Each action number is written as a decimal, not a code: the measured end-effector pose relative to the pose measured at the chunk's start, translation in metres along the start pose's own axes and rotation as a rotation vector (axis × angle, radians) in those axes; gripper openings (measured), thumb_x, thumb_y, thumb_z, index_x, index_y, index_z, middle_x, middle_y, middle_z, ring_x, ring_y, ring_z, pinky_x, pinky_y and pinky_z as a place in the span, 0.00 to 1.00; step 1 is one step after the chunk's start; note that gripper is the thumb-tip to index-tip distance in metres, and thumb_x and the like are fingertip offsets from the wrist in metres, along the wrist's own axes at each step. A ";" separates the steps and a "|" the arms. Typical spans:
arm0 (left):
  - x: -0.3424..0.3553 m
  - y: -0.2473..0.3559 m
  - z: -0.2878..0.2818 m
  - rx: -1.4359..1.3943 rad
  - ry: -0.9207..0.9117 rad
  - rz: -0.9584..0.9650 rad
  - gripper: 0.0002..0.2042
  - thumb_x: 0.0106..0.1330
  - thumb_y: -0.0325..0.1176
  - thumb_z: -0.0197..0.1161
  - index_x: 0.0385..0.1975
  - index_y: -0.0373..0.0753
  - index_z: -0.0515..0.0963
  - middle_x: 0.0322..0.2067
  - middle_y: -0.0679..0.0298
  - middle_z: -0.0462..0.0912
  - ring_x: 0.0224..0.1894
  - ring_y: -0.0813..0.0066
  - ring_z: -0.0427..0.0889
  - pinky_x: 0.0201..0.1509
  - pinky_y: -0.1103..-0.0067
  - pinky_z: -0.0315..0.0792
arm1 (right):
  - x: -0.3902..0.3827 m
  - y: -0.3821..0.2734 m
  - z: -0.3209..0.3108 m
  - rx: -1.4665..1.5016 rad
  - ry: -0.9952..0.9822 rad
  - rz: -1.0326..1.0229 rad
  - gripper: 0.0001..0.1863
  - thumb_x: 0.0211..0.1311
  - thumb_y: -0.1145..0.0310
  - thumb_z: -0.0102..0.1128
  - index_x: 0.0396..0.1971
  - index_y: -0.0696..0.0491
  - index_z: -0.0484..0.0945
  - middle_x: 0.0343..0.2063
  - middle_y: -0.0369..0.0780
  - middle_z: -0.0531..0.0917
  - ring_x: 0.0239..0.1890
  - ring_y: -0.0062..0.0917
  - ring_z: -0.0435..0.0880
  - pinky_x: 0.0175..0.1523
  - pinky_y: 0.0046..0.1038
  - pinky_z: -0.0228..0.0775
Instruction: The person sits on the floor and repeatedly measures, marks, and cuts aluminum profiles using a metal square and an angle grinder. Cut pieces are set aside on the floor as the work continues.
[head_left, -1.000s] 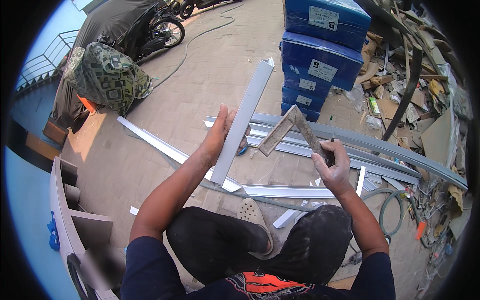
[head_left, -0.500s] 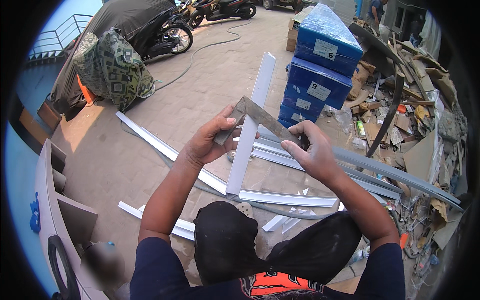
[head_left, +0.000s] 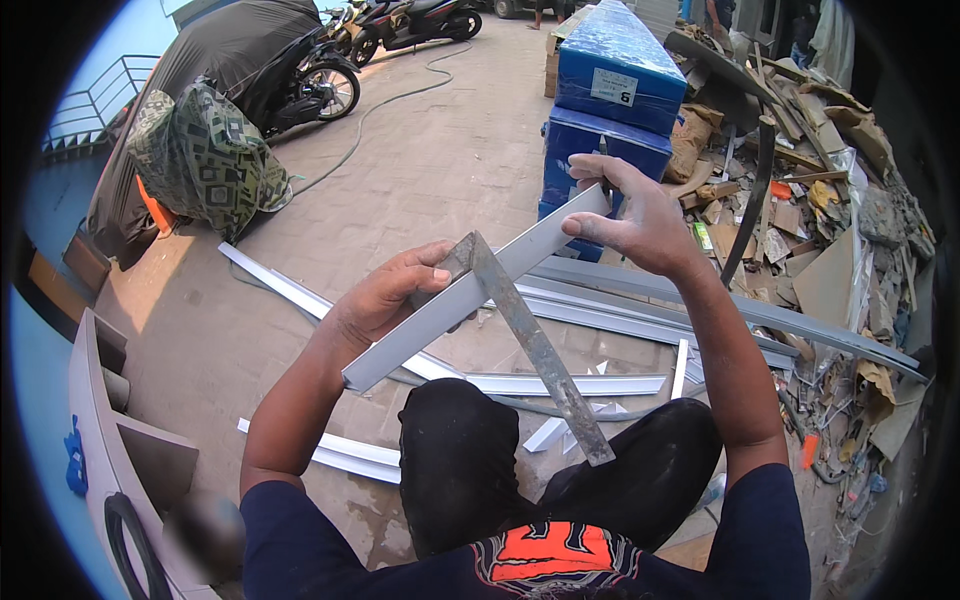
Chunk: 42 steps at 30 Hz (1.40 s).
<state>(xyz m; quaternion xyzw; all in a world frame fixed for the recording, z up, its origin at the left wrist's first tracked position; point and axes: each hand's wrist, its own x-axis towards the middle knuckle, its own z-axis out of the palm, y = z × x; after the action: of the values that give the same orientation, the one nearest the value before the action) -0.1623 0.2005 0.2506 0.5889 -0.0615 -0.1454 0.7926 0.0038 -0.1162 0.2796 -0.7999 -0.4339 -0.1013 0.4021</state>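
Observation:
My left hand point(head_left: 375, 300) is closed around a white metal angle strip point(head_left: 425, 335) and the short arm of a worn carpenter's square point(head_left: 545, 360). The strip slants from lower left to upper right; the square's long blade crosses over it and points down toward my right knee. At the strip's upper end is my right hand point(head_left: 645, 225), its thumb and fingers curled about that end. A thin dark stick point(head_left: 603, 146), perhaps a pencil, pokes up past the right fingers; most of it is hidden. My left fingertips are behind the strip.
Long white metal profiles point(head_left: 600, 384) and short offcuts point(head_left: 545, 434) lie on the paving around my knees. Blue wrapped boxes point(head_left: 615, 90) are stacked ahead. Wood scraps and rubble point(head_left: 800, 230) cover the right side. Motorbikes point(head_left: 325, 90) and a hose point(head_left: 375, 130) are farther off.
The strip has tipped from near upright to a rightward slant. The square has turned, its blade swinging down. My right hand has moved up from the blade to the strip's far end.

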 end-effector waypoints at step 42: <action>-0.079 -0.045 0.022 1.206 0.540 0.241 0.24 0.76 0.49 0.69 0.57 0.33 0.88 0.48 0.45 0.92 0.51 0.46 0.91 0.59 0.63 0.82 | -0.066 -0.043 0.084 0.080 0.094 0.241 0.23 0.75 0.55 0.68 0.29 0.62 0.79 0.23 0.46 0.77 0.28 0.29 0.72 0.36 0.38 0.68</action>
<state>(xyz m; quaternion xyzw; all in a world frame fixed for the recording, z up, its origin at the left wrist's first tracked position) -0.2503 0.1920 0.2206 0.9334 0.0030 0.1562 0.3229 -0.0848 -0.0827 0.2145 -0.8238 -0.3192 -0.0722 0.4630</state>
